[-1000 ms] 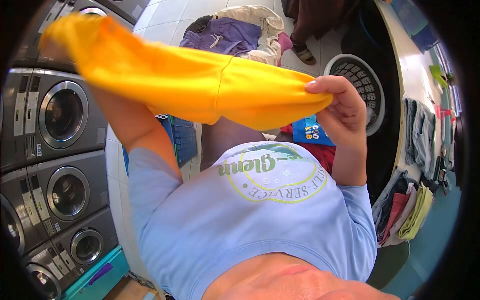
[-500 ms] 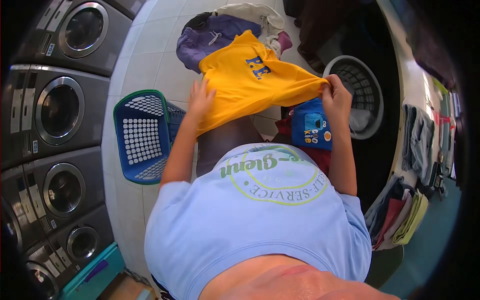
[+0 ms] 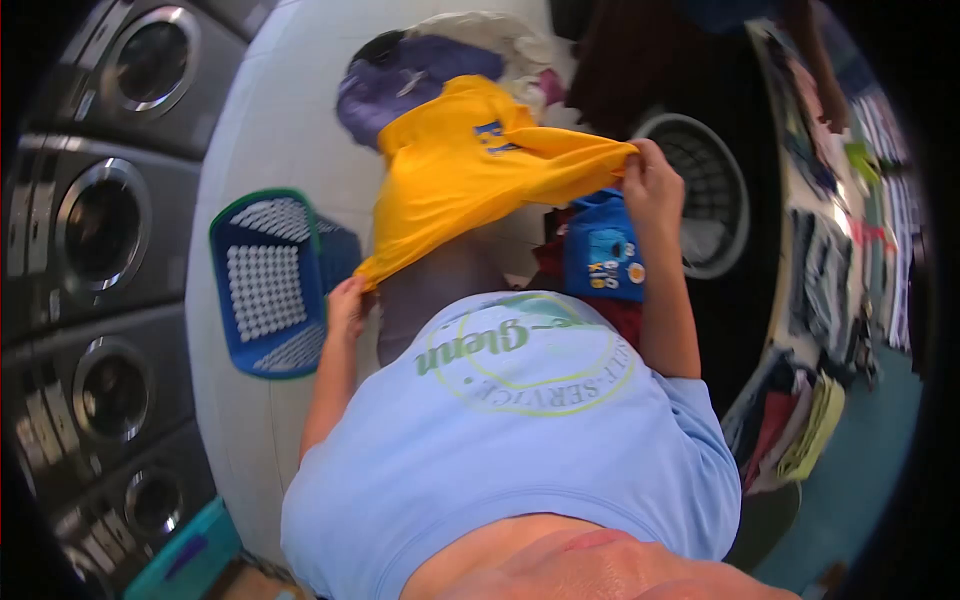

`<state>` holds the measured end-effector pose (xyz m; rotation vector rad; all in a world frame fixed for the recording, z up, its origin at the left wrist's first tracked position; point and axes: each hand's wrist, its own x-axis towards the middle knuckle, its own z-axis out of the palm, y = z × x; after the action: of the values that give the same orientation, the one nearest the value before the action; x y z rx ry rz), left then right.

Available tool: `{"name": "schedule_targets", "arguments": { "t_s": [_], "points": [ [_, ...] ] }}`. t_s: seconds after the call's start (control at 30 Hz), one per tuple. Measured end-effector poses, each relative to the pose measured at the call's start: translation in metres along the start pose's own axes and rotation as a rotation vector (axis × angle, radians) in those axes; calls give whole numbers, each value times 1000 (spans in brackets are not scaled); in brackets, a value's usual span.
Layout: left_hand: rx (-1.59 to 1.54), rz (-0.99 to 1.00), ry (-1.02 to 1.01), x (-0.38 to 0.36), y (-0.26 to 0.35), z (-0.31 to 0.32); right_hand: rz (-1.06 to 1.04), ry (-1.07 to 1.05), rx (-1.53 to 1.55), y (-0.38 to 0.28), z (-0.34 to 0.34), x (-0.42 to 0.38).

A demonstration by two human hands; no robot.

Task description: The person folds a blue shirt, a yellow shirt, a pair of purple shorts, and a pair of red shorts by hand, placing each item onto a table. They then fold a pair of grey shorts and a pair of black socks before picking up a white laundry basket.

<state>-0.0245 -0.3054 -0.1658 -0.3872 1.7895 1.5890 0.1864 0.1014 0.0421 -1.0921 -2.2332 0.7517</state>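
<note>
A yellow shirt (image 3: pixel 460 160) with dark blue "P.E." lettering is stretched across my lap between my two hands. My left hand (image 3: pixel 347 305) is closed on its lower left corner. At the other end, my right hand (image 3: pixel 655 185) pinches the right edge. The shirt's far part overlaps a purple garment (image 3: pixel 420 72) in the heap of clothes beyond it. Just below my right hand lies a blue garment with a cartoon print (image 3: pixel 605 245), resting on dark red cloth (image 3: pixel 550 262).
To my left a blue basket with a green rim (image 3: pixel 262 285) stands on the tiled floor, beside stacked front-loading machines (image 3: pixel 105 220). A grey round basket (image 3: pixel 738 215) is at my right. Folded clothes (image 3: pixel 815 425) line a shelf. Another person's arm (image 3: pixel 825 90) shows at upper right.
My left hand was spread flat on the shirt; it has moved down and toward me and now grips the corner. The right hand keeps its hold, and the shirt is pulled tauter.
</note>
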Motion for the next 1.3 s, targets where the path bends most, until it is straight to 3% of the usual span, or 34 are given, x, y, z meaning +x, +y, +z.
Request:
{"name": "schedule_targets", "arguments": {
  "t_s": [0.07,0.1,0.13,0.17,0.2,0.27,0.33,0.43,0.47,0.57,0.6,0.7,0.73,0.83,0.9,0.97,1.0,1.1,1.17,1.3],
  "points": [
    [49,247,52,11,34,-10,-7,23,-85,3,-10,5],
    [-103,325,12,21,55,-16,-1,17,-111,0,-17,9],
    [-87,624,34,48,65,-33,-51,62,-129,5,-20,13],
    [-260,549,-69,14,119,-18,-2,62,-28,2,-29,18],
    [-196,726,-93,9,149,-20,39,58,82,-5,-37,22],
    [-254,865,-127,3,202,-27,41,107,284,-15,-54,32],
    [-401,934,-292,-39,251,-13,-25,208,455,-22,-67,41],
    [-389,953,-544,-80,287,25,-173,319,571,-29,-82,52],
    [-24,1020,-369,-52,285,18,-175,302,582,-32,-89,53],
    [166,1109,-277,-56,303,25,-131,267,651,-35,-100,55],
    [-84,1118,-367,-73,316,30,-109,243,681,-34,-102,54],
    [-270,1123,-274,-94,329,46,-48,170,747,-32,-103,49],
    [-154,1020,-162,-80,328,43,-35,151,755,-34,-101,45],
    [75,1095,-173,-93,326,50,-7,111,787,-30,-99,43],
    [-91,1254,79,-116,335,59,5,107,818,-26,-100,43],
    [-384,1319,-58,-121,340,57,8,111,854,-21,-101,43],
    [-161,1306,173,-120,340,57,7,118,835,-22,-103,42],
    [81,1364,154,-128,345,59,-61,132,715,-22,-111,40],
    [-34,1304,47,-136,350,60,-169,126,552,-11,-120,38],
    [-120,1130,-151,-113,362,22,-343,-179,605,2,-149,41]
  ]
}}
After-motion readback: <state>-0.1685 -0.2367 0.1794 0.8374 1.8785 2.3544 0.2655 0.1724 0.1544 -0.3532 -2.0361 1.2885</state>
